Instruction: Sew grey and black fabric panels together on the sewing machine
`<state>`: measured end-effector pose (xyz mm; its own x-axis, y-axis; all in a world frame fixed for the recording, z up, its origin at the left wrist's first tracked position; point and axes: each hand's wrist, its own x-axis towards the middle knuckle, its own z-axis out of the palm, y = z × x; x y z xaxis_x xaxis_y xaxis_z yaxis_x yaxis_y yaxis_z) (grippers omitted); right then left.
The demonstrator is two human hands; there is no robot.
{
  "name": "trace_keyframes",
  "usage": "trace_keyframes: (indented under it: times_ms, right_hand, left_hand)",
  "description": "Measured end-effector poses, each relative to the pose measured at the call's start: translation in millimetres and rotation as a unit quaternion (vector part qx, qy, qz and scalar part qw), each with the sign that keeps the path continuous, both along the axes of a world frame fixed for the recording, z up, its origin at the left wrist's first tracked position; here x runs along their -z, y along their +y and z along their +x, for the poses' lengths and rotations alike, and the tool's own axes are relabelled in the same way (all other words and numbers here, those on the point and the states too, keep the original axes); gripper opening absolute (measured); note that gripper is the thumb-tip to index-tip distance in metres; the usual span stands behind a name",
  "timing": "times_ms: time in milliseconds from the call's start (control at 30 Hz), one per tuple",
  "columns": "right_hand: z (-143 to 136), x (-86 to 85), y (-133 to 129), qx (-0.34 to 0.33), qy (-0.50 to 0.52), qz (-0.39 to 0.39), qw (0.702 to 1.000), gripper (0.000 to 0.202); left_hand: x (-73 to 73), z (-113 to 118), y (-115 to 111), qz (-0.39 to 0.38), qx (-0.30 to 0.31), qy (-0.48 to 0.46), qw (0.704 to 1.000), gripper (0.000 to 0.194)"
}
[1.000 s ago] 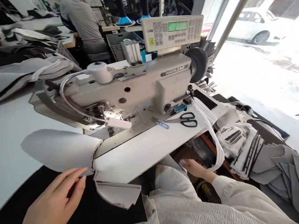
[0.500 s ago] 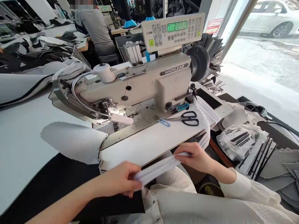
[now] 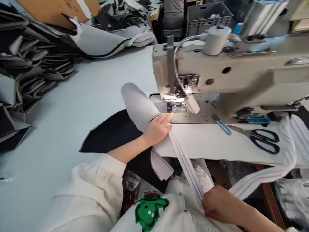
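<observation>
A long white tape with thin grey lines stretches from the sewing machine's bed down to my lap. My left hand lies at the front of the bed, thumb and fingers pinching the tape's upper end beside a light grey fabric piece with a black part. Near my lap, my right hand is closed round the tape lower down. The tape's remaining length loops to the right and up onto the table. Just beyond my left fingertips is the lit needle area of the sewing machine.
Blue-handled thread snips and black-handled scissors lie on the table in front of the machine. Stacked fabric pieces fill the left side. Behind stand a grey crate and a seated person.
My left hand has moved from above my lap up to the machine bed with the tape's end. My right hand has come lower, drawing the tape lengthwise. The view has turned left.
</observation>
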<state>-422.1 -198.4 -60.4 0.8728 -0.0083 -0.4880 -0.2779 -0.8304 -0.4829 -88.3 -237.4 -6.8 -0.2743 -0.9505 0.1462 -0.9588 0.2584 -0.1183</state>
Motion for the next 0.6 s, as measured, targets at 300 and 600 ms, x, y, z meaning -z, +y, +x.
trace_keyframes:
  times_ms: [300, 600]
  right_hand:
    - [74, -55.0, -42, -0.025, -0.284, -0.012, 0.958, 0.025]
    - [172, -12.5, -124, -0.081, -0.420, -0.139, 0.893, 0.034]
  left_hand:
    - [-7.9, 11, 16, -0.016, 0.023, 0.133, 0.991, 0.029]
    - [-34.9, 49, 116, 0.286, -0.152, 0.058, 0.944, 0.089]
